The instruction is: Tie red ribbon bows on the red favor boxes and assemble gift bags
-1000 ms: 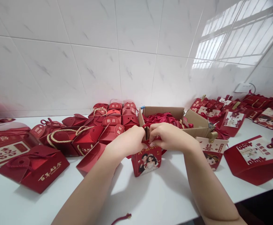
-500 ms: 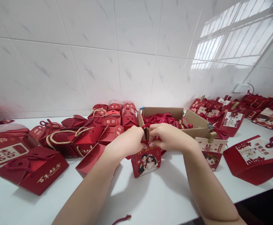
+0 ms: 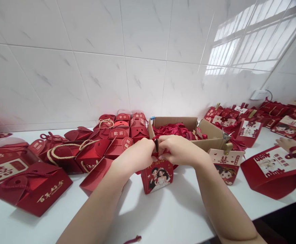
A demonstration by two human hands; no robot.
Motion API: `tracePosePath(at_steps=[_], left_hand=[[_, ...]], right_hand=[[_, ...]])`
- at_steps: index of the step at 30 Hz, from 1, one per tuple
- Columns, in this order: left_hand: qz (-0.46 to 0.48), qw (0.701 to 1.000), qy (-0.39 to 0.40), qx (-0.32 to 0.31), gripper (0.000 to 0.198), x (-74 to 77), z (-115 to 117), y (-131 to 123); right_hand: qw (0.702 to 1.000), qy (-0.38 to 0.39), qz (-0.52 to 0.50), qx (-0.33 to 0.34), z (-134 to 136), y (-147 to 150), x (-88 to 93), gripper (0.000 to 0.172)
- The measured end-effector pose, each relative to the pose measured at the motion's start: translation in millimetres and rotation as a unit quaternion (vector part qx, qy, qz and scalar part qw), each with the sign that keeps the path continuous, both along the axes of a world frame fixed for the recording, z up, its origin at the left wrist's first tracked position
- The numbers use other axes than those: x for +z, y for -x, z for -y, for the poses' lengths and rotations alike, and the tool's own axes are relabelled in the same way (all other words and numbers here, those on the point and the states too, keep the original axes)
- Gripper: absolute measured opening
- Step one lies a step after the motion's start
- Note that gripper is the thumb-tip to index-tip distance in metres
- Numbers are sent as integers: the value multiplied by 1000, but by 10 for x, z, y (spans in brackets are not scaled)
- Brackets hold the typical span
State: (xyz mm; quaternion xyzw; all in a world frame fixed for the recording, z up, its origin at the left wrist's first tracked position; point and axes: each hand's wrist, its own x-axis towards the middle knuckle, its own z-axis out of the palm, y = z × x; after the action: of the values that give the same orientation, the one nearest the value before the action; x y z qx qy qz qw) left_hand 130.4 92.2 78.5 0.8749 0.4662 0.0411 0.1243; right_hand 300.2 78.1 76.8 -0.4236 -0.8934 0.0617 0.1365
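A small red gift box [image 3: 158, 179] with a cartoon bride and groom on its front stands upright on the white table. Both my hands are at its top, fingers pinched close together. My left hand [image 3: 144, 151] grips the upper left of the box, and my right hand [image 3: 174, 149] grips the upper right. My fingers cover the top edge, so its closure cannot be seen. Right behind my hands is an open cardboard box [image 3: 214, 133] full of dark red ribbons [image 3: 177, 131].
Red gift boxes [image 3: 40, 189] crowd the left, some with rope handles. More stand to the right, including a large tilted one [image 3: 272, 174]. Another person's hand [image 3: 286, 144] reaches in behind it. A ribbon piece [image 3: 133, 240] lies at the front edge. The tiled wall [image 3: 99, 78] rises behind.
Another person's hand has come in from the right, behind the large tilted box. My hands keep their hold at the top of the small box. The view has shifted slightly.
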Motion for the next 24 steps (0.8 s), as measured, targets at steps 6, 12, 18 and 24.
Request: tracePosePath(at_steps=[6,12,18,24], left_hand=[[-13,1000,-1,-3,14,60,56,-16],[-1,1000,-21,-4,17,4,21,-38],[32,998,-16,-45,11,-19,17,-39],[62,993,-5,-101,14,-32,47,-22]], right_hand=[[1000,-11,-1,-4,-22,12,-15,10],[999,-3,-37,-30,-105,-54,-46,13],[997,66,-37,-16,-80,-88,-7,13],[990,133,-43,-7,4,-57,58,6]])
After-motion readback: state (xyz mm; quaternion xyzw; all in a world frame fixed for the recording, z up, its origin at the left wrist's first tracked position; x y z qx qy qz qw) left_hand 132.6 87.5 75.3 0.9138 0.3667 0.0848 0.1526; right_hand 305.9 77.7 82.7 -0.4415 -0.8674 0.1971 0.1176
